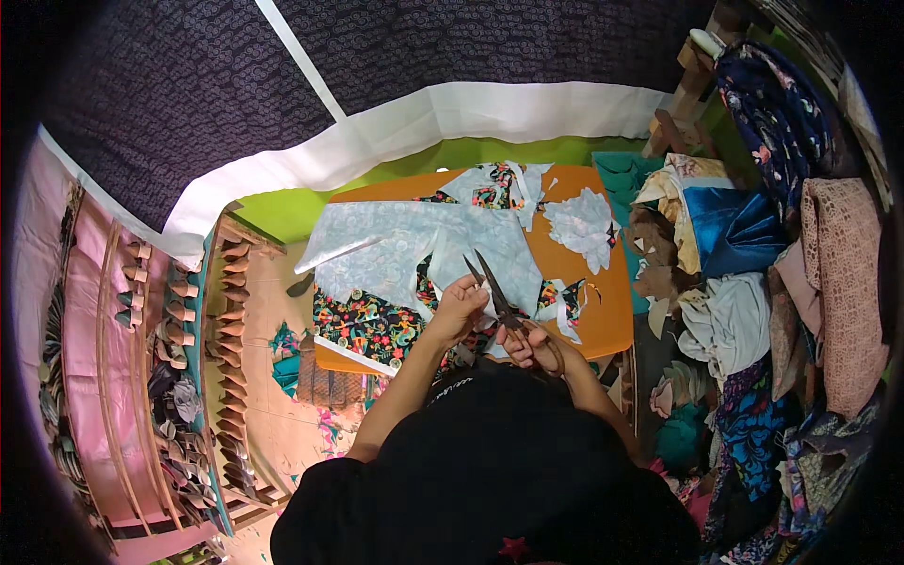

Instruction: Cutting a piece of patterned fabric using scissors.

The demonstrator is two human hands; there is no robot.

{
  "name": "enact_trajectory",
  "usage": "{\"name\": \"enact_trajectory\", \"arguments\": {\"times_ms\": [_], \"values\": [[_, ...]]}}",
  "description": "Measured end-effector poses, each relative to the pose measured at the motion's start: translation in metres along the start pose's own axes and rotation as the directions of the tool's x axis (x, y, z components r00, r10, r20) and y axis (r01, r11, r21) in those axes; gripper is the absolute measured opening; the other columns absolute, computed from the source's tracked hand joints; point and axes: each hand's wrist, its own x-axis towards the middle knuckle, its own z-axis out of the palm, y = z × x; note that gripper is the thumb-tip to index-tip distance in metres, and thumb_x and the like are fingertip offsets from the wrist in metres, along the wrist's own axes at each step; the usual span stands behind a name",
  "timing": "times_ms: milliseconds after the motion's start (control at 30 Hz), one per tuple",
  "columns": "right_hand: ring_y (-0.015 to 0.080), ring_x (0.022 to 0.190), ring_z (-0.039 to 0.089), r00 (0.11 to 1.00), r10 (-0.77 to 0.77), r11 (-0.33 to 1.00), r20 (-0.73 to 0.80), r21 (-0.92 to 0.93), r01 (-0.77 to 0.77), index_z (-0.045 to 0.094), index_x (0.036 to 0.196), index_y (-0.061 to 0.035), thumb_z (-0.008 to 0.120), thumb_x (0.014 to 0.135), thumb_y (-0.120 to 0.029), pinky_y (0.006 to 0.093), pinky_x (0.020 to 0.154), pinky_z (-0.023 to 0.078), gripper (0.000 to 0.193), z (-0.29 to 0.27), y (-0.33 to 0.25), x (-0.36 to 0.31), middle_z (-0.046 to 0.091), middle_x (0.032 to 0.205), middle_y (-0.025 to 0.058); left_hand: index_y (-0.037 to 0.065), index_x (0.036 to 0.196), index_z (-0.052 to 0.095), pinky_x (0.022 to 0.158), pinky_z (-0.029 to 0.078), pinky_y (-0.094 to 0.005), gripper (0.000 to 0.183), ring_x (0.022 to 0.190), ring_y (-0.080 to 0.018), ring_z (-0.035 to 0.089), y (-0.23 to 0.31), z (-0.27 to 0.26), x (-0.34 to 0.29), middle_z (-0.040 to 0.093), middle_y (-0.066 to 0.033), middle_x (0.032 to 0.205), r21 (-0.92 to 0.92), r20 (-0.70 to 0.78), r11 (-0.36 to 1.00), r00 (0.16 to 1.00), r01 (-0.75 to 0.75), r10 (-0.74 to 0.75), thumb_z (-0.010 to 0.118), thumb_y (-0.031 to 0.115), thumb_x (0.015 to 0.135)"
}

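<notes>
My right hand (533, 347) grips the handles of a pair of large dark scissors (499, 299). Their blades point up and away over the table, the tips slightly apart. Close to the blades on the left is my left hand (460, 307), its fingers pinched together; what they hold, if anything, I cannot make out. Beneath both hands lies a pale, faintly patterned fabric (395, 240), wrong side up by its look. Black fabric with a bright multicoloured print (363, 325) shows along its near edge.
The orange table (607, 320) carries cut scraps, among them a jagged pale piece (579, 226). Racks of wooden shoe lasts or shoe-shaped pieces (231, 353) stand at left. Folded and heaped fabrics (730, 231) crowd the right side. A dark patterned curtain (471, 47) hangs beyond.
</notes>
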Motion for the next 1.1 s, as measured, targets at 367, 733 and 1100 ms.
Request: {"name": "enact_trajectory", "arguments": {"times_ms": [367, 733, 1100], "values": [[0.0002, 0.046, 0.022, 0.981, 0.066, 0.951, -0.180, -0.286, -0.116, 0.041, 0.086, -0.0068, 0.051, 0.040, -0.075, 0.0138, 0.040, 0.020, 0.083, 0.012, -0.013, -0.002, 0.028, 0.058, -0.0073, 0.000, 0.091, 0.051, 0.043, 0.034, -0.0153, 0.017, 0.049, -0.0029, 0.044, 0.008, 0.004, 0.007, 0.054, 0.0012, 0.066, 0.075, 0.059, 0.997, 0.998, -0.026, 0.021, 0.057, 0.004, 0.075], [0.0021, 0.043, 0.028, 0.981, -0.053, 0.978, -0.187, -0.207, 0.013, 0.043, 0.076, -0.0066, 0.048, 0.075, -0.045, 0.0159, 0.036, 0.022, 0.039, -0.022, -0.018, -0.001, 0.034, 0.057, -0.0055, 0.001, 0.102, 0.047, 0.050, 0.041, -0.0184, 0.036, 0.062, -0.0082, 0.053, -0.002, 0.002, 0.022, 0.057, -0.0063, 0.083, 0.435, 0.114, 0.898, 0.986, 0.062, -0.123, 0.061, 0.000, 0.069], [0.0093, 0.056, 0.048, 0.732, -0.464, 0.865, -0.499, -0.432, 0.254, 0.043, 0.070, -0.0035, 0.072, 0.061, -0.012, 0.0238, 0.050, 0.042, 0.032, -0.068, -0.020, 0.002, 0.045, 0.060, 0.0002, 0.003, 0.112, 0.036, 0.057, 0.043, -0.0181, 0.042, 0.080, -0.0078, 0.053, 0.003, 0.050, 0.060, 0.054, -0.0049, 0.100, 0.068, -0.061, 0.976, 0.977, 0.209, -0.205, 0.056, 0.013, 0.078]]}}
